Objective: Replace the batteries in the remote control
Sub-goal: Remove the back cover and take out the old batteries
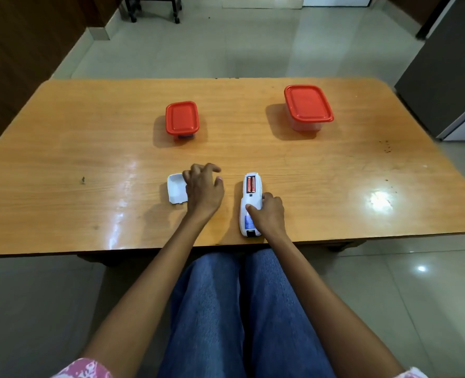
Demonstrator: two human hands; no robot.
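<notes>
The remote control [250, 204] lies face down near the front edge of the table [62, 148], its battery bay open at the far end with two red batteries [250, 184] seated side by side. The right hand [269, 214] steadies it, thumb pressed on the white back and fingers curled round the right side in a light hold. The left hand [204, 190] rests beside the white battery cover [176, 189], which lies on the table to the left; its fingers are loosely spread and hold nothing, though the little-finger side seems to touch the cover's edge. The step in hand looks to be taking the batteries out. It would go best with the right hand pinning the remote flat while the left comes across and lifts each battery from one end, working against the spring end rather than prying sideways. Two red-lidded boxes [182, 117] [307, 104] stand further back; whether either holds fresh batteries cannot be told.
</notes>
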